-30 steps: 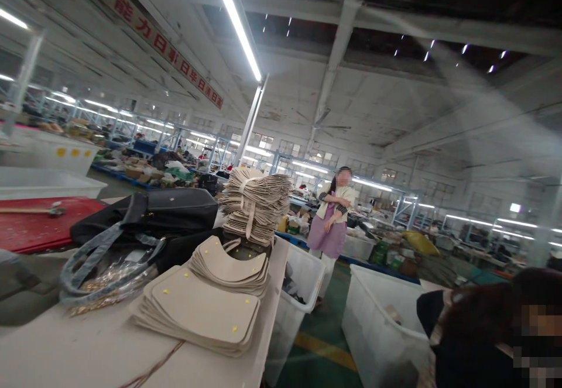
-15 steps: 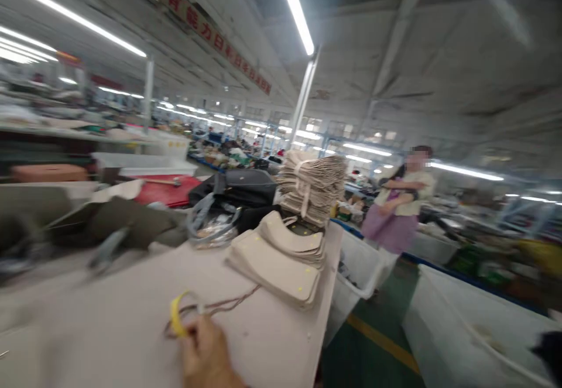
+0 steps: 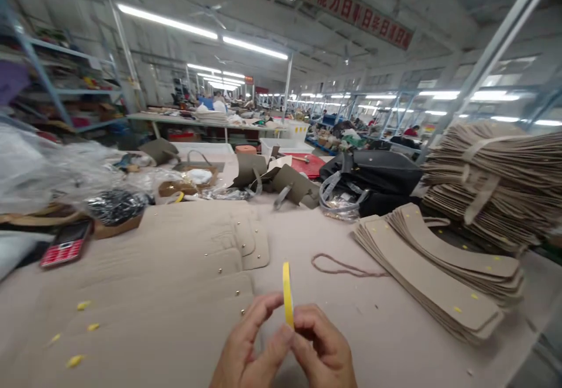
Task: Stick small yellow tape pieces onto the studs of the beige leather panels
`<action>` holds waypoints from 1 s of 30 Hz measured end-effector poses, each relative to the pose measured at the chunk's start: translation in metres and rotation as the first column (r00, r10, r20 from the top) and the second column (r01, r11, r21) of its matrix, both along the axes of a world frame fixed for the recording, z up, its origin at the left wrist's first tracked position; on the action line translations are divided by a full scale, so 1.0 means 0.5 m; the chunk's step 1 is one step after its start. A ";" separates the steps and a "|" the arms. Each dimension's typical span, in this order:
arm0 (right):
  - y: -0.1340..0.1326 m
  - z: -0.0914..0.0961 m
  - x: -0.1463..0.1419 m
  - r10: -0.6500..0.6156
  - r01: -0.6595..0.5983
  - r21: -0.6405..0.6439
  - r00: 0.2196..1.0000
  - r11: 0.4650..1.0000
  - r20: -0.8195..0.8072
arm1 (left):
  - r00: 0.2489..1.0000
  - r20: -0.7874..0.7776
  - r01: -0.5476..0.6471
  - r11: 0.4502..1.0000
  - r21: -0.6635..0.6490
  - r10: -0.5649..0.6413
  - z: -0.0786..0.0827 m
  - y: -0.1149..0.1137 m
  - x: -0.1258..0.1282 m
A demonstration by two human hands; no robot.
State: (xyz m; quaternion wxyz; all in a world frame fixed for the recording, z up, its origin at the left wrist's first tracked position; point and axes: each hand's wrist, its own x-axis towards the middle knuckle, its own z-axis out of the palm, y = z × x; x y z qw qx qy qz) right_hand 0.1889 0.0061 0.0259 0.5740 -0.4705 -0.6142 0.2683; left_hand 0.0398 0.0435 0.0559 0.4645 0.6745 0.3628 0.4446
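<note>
In the head view, a narrow roll of yellow tape (image 3: 287, 288) stands on edge between my hands, above the table (image 3: 302, 236). My left hand (image 3: 252, 347) has its index finger and thumb closed at the roll's near side. From the other side, my right hand (image 3: 322, 341) pinches its lower edge with curled fingers. Left of my hands lie overlapping beige panels (image 3: 175, 271) with small metal studs along their right ends. Small yellow tape bits (image 3: 75, 361) stick to the nearest panel. A brown cord loop (image 3: 342, 268) rests beyond my right hand.
Curved beige pieces (image 3: 430, 282) are stacked at the right, before a tall strapped bundle (image 3: 492, 171). A black bag (image 3: 373, 171), dark olive pieces (image 3: 294, 183) and a bundle of grey straps (image 3: 340, 195) lie at the back. Clear plastic (image 3: 52, 160) and a red-keyed phone (image 3: 68, 244) are left.
The view has swung left, bringing the beige panels in and taking the other person out. One hand held the tape roll before; now both my hands are on it.
</note>
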 end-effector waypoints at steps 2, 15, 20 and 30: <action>-0.008 -0.023 -0.032 0.034 -0.034 0.059 0.999 0.998 0.001 | 0.997 0.073 0.025 0.989 -0.143 -0.015 0.011 -0.008 0.006; -0.054 0.053 -0.010 -0.110 0.088 0.099 0.964 0.991 0.244 | 0.957 -0.288 0.142 0.923 0.357 -0.036 0.003 -0.038 -0.064; -0.055 0.079 -0.013 -0.015 -0.086 0.203 0.893 0.976 0.449 | 0.885 -0.463 0.226 0.823 0.521 0.050 -0.002 -0.045 -0.072; -0.038 0.051 -0.025 -0.049 -0.145 0.284 0.812 0.948 0.581 | 0.777 -0.589 0.311 0.677 0.667 0.223 -0.051 -0.044 -0.082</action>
